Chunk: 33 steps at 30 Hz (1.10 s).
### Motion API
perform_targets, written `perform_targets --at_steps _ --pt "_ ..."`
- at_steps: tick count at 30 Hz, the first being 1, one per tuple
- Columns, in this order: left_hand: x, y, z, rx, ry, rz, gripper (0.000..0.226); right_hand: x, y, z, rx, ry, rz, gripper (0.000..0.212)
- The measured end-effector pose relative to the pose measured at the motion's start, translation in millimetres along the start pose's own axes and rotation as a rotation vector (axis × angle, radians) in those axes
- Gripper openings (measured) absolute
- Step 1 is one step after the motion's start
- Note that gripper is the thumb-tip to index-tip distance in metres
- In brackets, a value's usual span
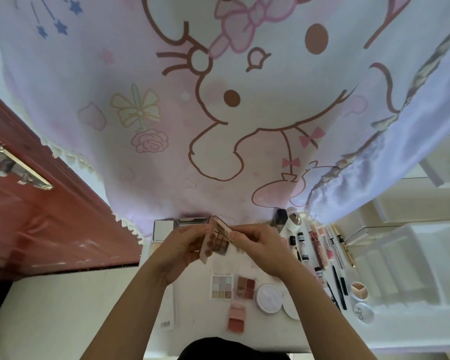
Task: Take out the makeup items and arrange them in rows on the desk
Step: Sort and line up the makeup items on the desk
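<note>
Both hands hold an open eyeshadow palette [217, 244] above the desk [192, 315]. The left hand [182, 249] curls its fingers round the pan half, and the right hand [260, 245] pinches the lifted lid's edge. Beneath them, other palettes [222, 286], compacts [269, 298] and tubes [317, 245] lie in rows.

Pink cartoon-print cloth [218, 113] hangs behind white desk [198, 320]. Red-brown door [50, 229] with metal handle [16, 167] left, white cabinet [400, 255] right. Soft, even light.

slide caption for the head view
Left hand and right hand hold an open eyeshadow palette above makeup rows on the desk.
</note>
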State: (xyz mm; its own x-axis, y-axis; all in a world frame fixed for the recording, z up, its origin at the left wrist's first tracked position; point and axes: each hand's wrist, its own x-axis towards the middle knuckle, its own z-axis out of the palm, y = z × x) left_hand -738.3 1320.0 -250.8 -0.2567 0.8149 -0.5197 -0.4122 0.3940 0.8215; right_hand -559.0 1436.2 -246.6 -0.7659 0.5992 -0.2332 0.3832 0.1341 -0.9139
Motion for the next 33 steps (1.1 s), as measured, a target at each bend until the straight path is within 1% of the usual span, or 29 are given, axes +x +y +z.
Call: perform_targets --at_steps 1,3,5,7,9,11,16,19,22,24,27,29,31,33 --pt "0.8 1.7 0.9 0.01 -0.006 -0.028 0.038 -1.3 0.3 -1.7 -0.048 0.015 0.002 0.02" --pt "2.0 5.4 1.0 0.039 -0.006 -0.074 0.031 -1.5 9.1 -6.3 -0.112 0.069 0.01 0.032" --pt "3.2 9.7 -1.6 0.078 0.025 -0.088 0.029 -1.3 15.1 -9.3 -0.097 0.106 0.012 0.045" --pt "4.7 12.8 -6.3 0.105 0.079 -0.093 0.032 0.1 16.8 -9.5 -0.022 0.11 0.036 0.053" --pt "6.9 14.4 -9.3 0.11 0.122 -0.09 0.045 1.3 18.0 -8.9 0.122 0.12 0.101 0.047" --pt "9.0 14.0 -8.8 0.062 0.165 -0.069 0.049 -0.1 17.0 -9.6 0.262 0.123 0.176 0.044" --pt "7.2 4.5 -1.9 -0.104 0.282 0.047 0.028 -3.9 18.5 -4.7 0.482 0.119 0.287 0.041" --pt "8.8 0.7 -0.1 -0.158 0.348 0.08 0.026 -4.8 24.3 1.8 0.554 0.092 0.311 0.038" --pt "11.0 0.8 -0.9 -0.196 0.379 0.107 0.025 -3.9 27.9 8.5 0.658 0.07 0.309 0.038" --pt "12.7 -0.3 -0.4 -0.202 0.385 0.109 0.024 -3.5 28.3 11.8 0.729 0.062 0.3 0.037" --pt "15.4 -7.6 -0.5 -0.088 0.369 0.064 0.025 -1.8 26.9 14.8 0.777 0.043 0.287 0.037" --pt "14.9 -13.7 -1.2 -0.034 0.322 0.024 0.025 -0.8 25.6 18.6 0.812 0.029 0.285 0.037" --pt "13.9 -20.9 -1.5 -0.051 0.293 -0.004 0.025 -1.1 26.7 23.7 0.849 0.02 0.296 0.036" --pt "14.2 -28.3 -1.1 -0.139 0.291 -0.021 0.025 -3.1 30.9 28.1 0.868 0.023 0.308 0.035"
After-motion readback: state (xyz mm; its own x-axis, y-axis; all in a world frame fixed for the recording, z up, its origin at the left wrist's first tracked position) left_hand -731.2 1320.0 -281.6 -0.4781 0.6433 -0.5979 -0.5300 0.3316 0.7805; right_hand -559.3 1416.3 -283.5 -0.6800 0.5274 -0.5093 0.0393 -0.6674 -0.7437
